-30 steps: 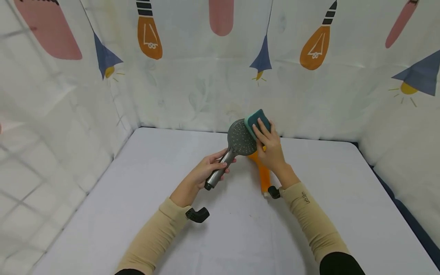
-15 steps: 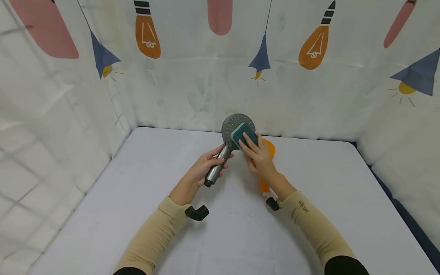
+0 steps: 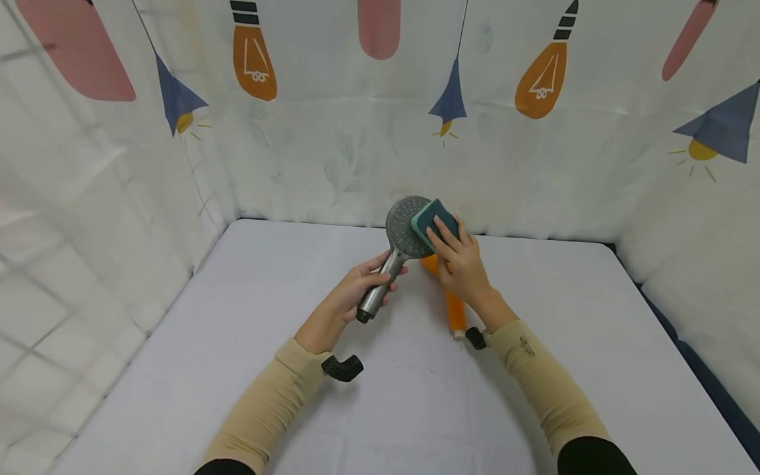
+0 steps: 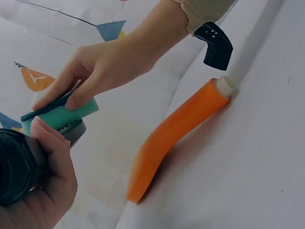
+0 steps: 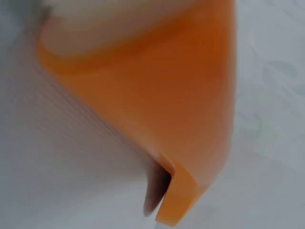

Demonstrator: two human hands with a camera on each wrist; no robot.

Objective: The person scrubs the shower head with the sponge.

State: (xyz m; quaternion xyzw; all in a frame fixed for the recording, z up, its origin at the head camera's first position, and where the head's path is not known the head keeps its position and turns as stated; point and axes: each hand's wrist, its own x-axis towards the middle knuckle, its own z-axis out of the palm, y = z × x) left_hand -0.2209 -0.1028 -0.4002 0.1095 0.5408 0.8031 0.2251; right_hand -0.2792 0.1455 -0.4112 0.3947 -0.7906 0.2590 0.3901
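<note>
My left hand [image 3: 356, 290] grips the handle of a grey shower head [image 3: 404, 227], its dotted spray face turned up and toward me. In the left wrist view, the handle's dark threaded end shows beside the curled thumb. A teal sponge [image 3: 436, 221] with a darker top layer lies against the right part of the spray face. My right hand [image 3: 466, 267] holds this sponge, thumb on one side and fingers on the other in the left wrist view. Beneath the right hand, an orange shower head [image 4: 176, 131] with a white handle end lies on the table, partly hidden in the head view.
A white-covered table [image 3: 392, 409] spreads under both arms. Around it hang white cloth walls [image 3: 332, 145] printed with lamps and bulbs. Black curved pieces [image 3: 342, 368] stick out at both wrists. The right wrist view is filled mostly by the orange shower head, close and blurred.
The sponge went left and down across the spray face, then back up and right toward its edge. The grey shower head shifted slightly while staying in my left hand.
</note>
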